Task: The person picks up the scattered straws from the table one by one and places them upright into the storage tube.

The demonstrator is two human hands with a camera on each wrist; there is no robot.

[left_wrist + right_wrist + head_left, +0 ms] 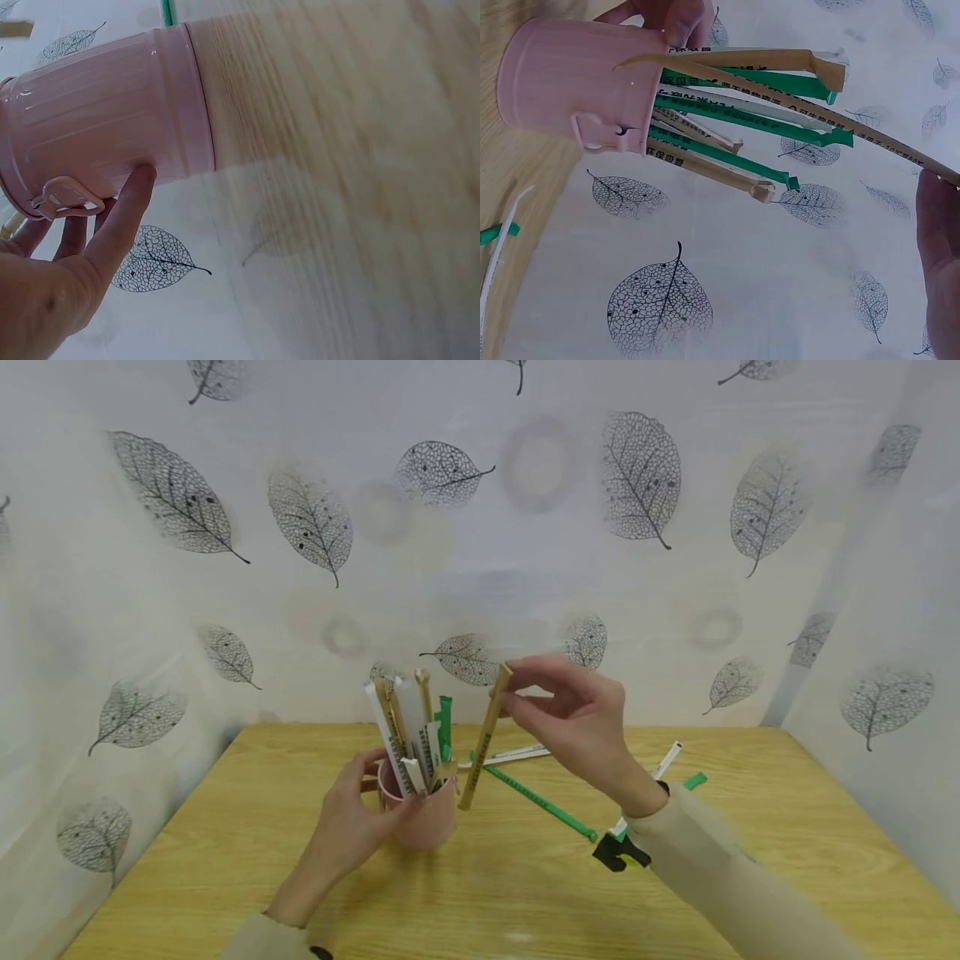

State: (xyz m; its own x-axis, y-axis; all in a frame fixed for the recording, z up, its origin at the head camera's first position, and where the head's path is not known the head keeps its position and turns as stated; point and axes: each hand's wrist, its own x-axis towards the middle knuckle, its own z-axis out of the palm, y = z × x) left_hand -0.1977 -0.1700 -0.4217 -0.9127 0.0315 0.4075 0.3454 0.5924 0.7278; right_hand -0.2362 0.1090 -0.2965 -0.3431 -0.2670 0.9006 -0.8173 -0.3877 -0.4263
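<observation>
A small pink pail [426, 823] with side handles stands on the table, packed with slim printed paper sticks in white, brown and green. My left hand [347, 822] holds it from the left, thumb across the near side and fingers round the far side. In the left wrist view, a fingertip lies against the wall of the pail [97, 112] near its base. Between thumb and fingertips, my right hand [573, 718] pinches the top end of a brown paper stick [486, 739], which hangs tilted just right of the pail. In the right wrist view, its lower end overlaps the pail's outside.
On the wooden table [225, 860] right of the pail lie a green paper stick [542, 802] and a white one [517, 754]. Another white stick [666, 760] and a green end [696, 781] show beside my right wrist. A leaf-patterned curtain [480, 577] surrounds the table's back and sides.
</observation>
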